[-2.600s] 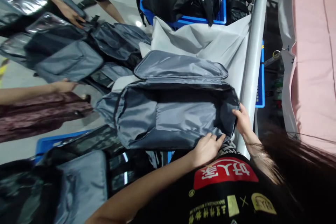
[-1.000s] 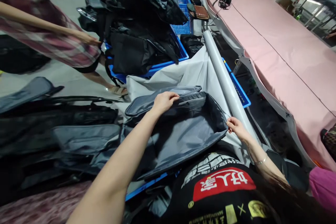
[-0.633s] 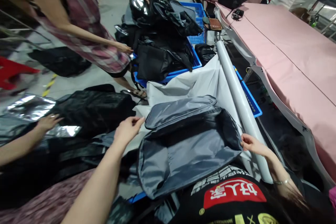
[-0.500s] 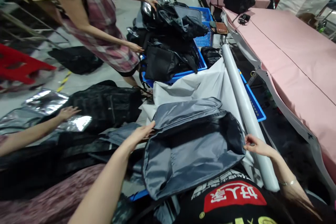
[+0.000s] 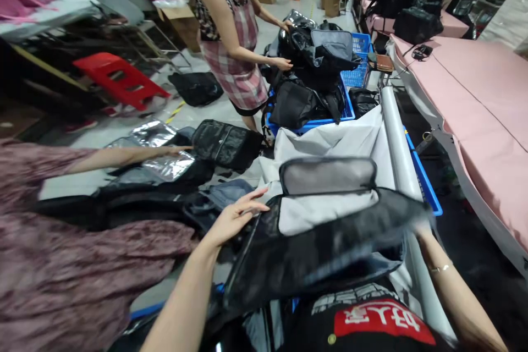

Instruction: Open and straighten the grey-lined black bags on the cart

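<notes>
A grey-lined black backpack lies open in front of me on a white sheet, its near side lifted and blurred. Its grey flap stands up behind it. My left hand is at the backpack's left edge with fingers spread and holds nothing. My right hand is at the raised right corner, mostly hidden behind the fabric it grips. Only the wrist with a thin bracelet shows clearly.
A white roll runs along the sheet's right side, beside a pink-covered table. A blue crate piled with black bags stands behind, where a person in a plaid apron works. Another person's arm reaches over silver-lined bags at left.
The backpack's near side has swung up, turning its black outside toward me. My right hand lifted with its corner. My left hand stays open at the left edge. The view has tilted upward.
</notes>
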{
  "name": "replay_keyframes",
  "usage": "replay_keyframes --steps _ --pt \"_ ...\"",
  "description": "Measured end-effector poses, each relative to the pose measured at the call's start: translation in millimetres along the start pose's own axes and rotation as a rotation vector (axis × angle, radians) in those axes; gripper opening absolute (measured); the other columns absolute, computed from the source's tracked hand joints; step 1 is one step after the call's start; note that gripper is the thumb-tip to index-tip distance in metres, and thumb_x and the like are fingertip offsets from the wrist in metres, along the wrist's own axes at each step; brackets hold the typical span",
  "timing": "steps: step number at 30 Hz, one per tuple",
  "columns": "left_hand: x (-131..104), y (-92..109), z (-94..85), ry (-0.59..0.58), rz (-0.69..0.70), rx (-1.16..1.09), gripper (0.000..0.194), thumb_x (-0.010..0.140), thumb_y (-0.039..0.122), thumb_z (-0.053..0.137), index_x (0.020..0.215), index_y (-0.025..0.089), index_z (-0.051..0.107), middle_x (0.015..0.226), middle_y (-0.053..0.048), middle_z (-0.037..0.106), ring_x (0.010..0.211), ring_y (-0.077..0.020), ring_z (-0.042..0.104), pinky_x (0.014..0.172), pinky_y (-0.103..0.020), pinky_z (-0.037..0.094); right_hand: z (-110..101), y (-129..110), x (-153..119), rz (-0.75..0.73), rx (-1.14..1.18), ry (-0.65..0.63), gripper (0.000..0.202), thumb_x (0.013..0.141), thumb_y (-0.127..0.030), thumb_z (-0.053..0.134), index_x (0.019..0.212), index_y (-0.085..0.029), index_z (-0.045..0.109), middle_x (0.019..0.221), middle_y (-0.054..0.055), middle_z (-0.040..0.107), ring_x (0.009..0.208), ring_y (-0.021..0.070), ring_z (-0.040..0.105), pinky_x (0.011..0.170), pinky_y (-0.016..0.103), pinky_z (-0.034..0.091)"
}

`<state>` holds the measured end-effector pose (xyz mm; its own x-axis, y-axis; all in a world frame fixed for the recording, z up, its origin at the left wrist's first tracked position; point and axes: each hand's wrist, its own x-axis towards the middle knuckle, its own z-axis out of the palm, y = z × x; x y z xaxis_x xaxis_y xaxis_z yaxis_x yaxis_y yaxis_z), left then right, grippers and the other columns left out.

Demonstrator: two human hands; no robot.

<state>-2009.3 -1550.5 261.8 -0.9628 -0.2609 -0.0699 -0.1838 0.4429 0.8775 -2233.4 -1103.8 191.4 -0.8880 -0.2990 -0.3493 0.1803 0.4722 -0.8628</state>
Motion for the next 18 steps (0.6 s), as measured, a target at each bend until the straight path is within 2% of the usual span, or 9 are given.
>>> replay_keyframes --steps 2,4,8,14,16,18 --pt "-8 -4 -5.0 0.068 -0.063 -0.034 0.038 0.073 0.054 0.061 0.074 0.018 0.071 0.129 -0.014 0.056 0.122 -0.0297 0.05 0.111 -0.045 0.03 -4 3 -2 0.011 0.03 -0.015 0.055 0.058 -0.027 0.048 0.108 -0.01 0.061 0.116 0.012 0.064 0.111 0.0288 0.056 0.103 0.042 0.04" --pt "-11 -8 -1.6 0.147 -0.172 -0.097 0.041 0.068 0.055 0.065 0.08 0.017 0.07 0.119 -0.014 0.062 0.115 -0.0289 0.056 0.111 -0.045 0.031 -4 3 -3 0.024 0.026 -0.028 0.057 0.058 -0.029 0.047 0.11 -0.01 0.06 0.114 0.012 0.065 0.108 0.0282 0.058 0.101 0.042 0.042" --pt "-10 -9 15.8 0.18 -0.345 -0.209 0.067 0.057 0.065 0.068 0.1 0.014 0.065 0.113 -0.015 0.064 0.104 -0.0291 0.061 0.1 -0.043 0.043 0 -1 -2 0.0 0.039 -0.033 0.055 0.058 -0.03 0.049 0.108 -0.012 0.061 0.11 0.009 0.067 0.103 0.027 0.059 0.097 0.041 0.044" --pt "-10 -2 24.5 0.094 -0.386 -0.052 0.079 0.066 0.077 0.049 0.114 0.016 0.061 0.121 -0.015 0.06 0.111 -0.0322 0.055 0.096 -0.043 0.045 -3 -2 -6 0.025 0.024 -0.026 0.057 0.057 -0.035 0.052 0.107 -0.01 0.06 0.109 0.011 0.065 0.096 0.0246 0.059 0.089 0.038 0.046" --pt "-11 -2 28.2 0.056 -0.345 -0.021 0.08 0.068 0.076 0.047 0.119 0.016 0.058 0.127 -0.013 0.057 0.118 -0.0313 0.051 0.1 -0.041 0.042 -3 -3 -11 0.041 0.056 -0.041 0.057 0.059 -0.037 0.056 0.109 -0.011 0.06 0.11 0.01 0.065 0.094 0.0229 0.059 0.085 0.036 0.048" --pt "-9 -4 35.4 0.075 -0.276 0.079 0.077 0.067 0.07 0.053 0.12 0.015 0.059 0.128 -0.012 0.057 0.121 -0.0305 0.049 0.104 -0.04 0.038 0 -3 -15 0.044 0.084 -0.05 0.053 0.06 -0.036 0.057 0.107 -0.013 0.06 0.106 0.008 0.066 0.09 0.0213 0.059 0.081 0.034 0.048"
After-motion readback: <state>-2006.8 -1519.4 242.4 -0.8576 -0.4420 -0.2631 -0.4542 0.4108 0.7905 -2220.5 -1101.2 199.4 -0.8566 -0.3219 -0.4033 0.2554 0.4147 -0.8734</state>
